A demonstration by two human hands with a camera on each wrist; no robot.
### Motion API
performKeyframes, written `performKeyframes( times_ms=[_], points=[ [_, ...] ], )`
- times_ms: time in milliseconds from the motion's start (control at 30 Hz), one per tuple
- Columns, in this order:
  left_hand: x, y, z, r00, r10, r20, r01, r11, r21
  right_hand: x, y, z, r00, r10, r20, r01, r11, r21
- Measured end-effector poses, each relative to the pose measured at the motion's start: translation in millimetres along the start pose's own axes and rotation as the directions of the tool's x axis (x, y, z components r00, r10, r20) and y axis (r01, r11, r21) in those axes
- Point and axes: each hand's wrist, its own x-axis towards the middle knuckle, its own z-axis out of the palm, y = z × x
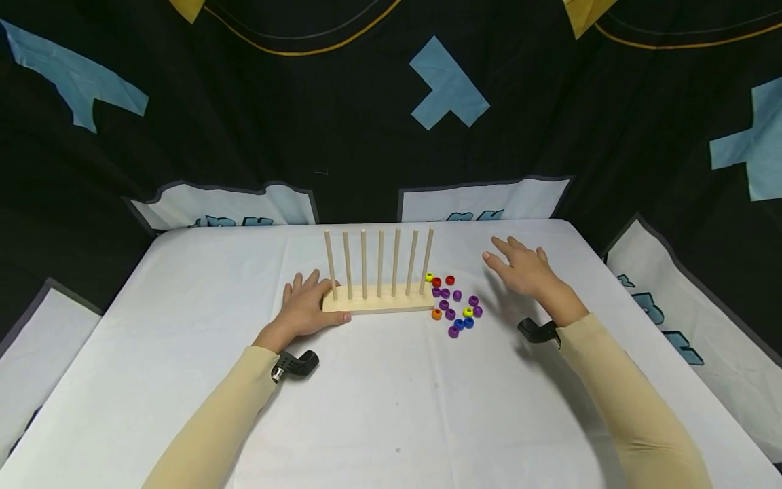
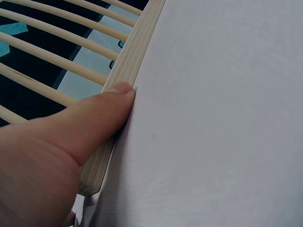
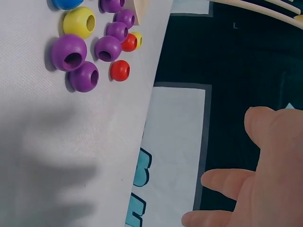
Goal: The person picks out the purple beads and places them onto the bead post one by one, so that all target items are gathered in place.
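Observation:
A pale wooden peg stand (image 1: 385, 304) with a row of several upright dowels stands on the white table. My left hand (image 1: 305, 305) grips its left end, thumb along the front face and index finger behind. In the left wrist view the thumb (image 2: 102, 111) presses against the base's long side. Beside the stand's right end lie several loose beads: purple (image 3: 68, 51), yellow (image 3: 79, 22), red (image 3: 120, 70), blue (image 1: 468, 322) and orange (image 1: 436, 314). Right of them, my right hand (image 1: 525, 269) hovers over the table with fingers spread and nothing held.
The white cloth-covered table (image 1: 366, 407) ends at a far edge behind the stand. Beyond it hangs a black curtain (image 1: 342, 136) with light blue and white patches. Wrist cameras (image 1: 296, 363) sit on both forearms.

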Motion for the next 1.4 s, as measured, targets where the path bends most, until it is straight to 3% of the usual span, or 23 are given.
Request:
performKeyframes(
  times_ms=[700,1000,1400],
  points=[
    [-0.1,1.5,0.9,1.000,-0.014,0.008,0.014,1.000,0.002,3.8,-3.8,20.5,0.999,-0.020,-0.049,0.024,0.995,0.097],
    [0.0,0.0,1.6,1.000,-0.012,0.004,0.012,1.000,0.001,2.1,-6.0,34.4,1.000,-0.010,-0.002,0.010,0.993,0.117],
    [-1.2,-0.6,2.8,1.000,-0.007,-0.005,0.007,1.000,-0.012,-5.4,-2.3,49.5,0.996,-0.077,-0.035,0.082,0.983,0.164]
  ],
)
